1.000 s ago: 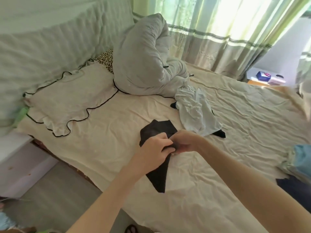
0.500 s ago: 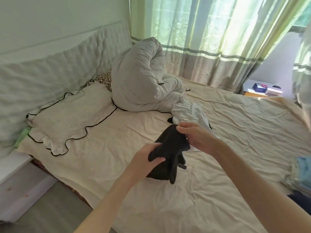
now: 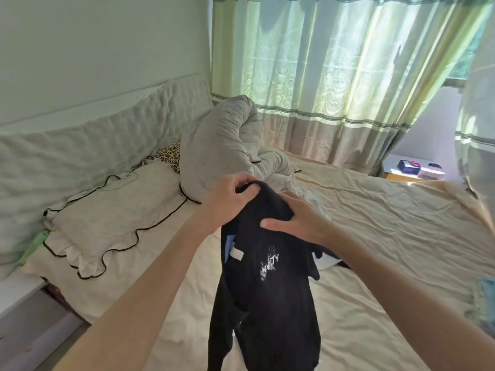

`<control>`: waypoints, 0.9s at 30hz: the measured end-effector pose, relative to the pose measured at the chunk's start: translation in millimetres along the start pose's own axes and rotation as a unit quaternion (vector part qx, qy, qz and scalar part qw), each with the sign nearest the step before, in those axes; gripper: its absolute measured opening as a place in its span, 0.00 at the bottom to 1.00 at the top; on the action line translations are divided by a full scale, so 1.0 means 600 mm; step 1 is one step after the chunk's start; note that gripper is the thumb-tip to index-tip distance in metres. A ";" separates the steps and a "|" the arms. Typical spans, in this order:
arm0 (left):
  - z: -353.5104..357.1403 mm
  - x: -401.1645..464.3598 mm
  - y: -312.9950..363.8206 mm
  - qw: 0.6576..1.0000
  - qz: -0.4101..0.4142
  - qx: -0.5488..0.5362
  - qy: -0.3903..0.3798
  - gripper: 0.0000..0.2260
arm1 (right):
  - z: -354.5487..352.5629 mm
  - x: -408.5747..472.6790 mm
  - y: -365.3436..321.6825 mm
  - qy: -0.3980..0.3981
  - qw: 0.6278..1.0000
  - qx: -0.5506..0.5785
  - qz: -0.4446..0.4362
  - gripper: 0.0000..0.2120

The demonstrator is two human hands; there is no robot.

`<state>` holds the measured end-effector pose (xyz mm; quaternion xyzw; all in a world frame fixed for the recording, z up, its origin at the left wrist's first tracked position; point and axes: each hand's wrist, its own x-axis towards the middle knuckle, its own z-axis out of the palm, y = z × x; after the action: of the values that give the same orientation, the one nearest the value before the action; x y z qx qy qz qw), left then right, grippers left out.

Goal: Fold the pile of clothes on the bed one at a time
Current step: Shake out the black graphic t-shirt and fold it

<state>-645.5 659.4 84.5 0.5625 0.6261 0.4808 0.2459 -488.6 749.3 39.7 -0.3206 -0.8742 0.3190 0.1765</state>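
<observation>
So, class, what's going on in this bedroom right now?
A person is holding a black garment up over the bed, so it hangs unfolded. The left hand pinches its top edge, and the right hand grips the fabric just below. A pale garment lies on the bed behind the hands, near a grey duvet and a frilled pillow.

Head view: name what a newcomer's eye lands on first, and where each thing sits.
First, the black garment at centre, hanging above the bed, gripped at its top by the left hand and the right hand. Next, the sunlit green curtain fills the upper right. Then the rumpled grey duvet heaped against the headboard beside the frilled pillow.
</observation>
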 end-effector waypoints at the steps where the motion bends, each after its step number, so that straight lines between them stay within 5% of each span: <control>1: -0.005 0.006 0.009 1.000 0.013 0.008 -0.002 0.05 | 0.004 0.002 -0.003 0.037 0.997 0.057 -0.019 0.05; 4: -0.026 0.013 0.016 0.997 0.030 0.041 -0.056 0.04 | 0.000 0.009 -0.007 0.117 0.965 0.234 -0.012 0.15; 7: -0.042 0.002 -0.009 0.990 -0.013 0.046 -0.134 0.08 | -0.026 0.019 -0.021 0.086 0.935 0.343 0.020 0.16; 10: -0.038 -0.023 -0.058 0.989 -0.041 0.087 -0.114 0.05 | -0.063 0.031 -0.025 0.044 0.902 0.428 0.044 0.18; 15: -0.043 -0.017 -0.080 0.994 -0.093 -0.045 -0.044 0.04 | -0.074 0.045 -0.018 0.015 0.925 0.369 0.090 0.11; 19: -0.052 0.005 -0.064 0.995 -0.095 -0.018 -0.010 0.04 | -0.048 0.042 0.006 0.025 0.930 0.339 0.136 0.11; 24: -0.035 0.024 -0.033 0.994 -0.065 0.080 -0.035 0.04 | -0.012 0.033 -0.019 -0.032 0.947 0.316 0.054 0.09; 27: -0.030 0.029 -0.019 0.994 -0.051 0.066 -0.065 0.03 | 0.000 0.040 -0.038 0.027 0.969 0.246 0.012 0.04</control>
<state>-670.2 671.0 86.0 0.5748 0.6673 0.3875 0.2722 -516.5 752.0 57.4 -0.2859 -0.7600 0.5178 0.2693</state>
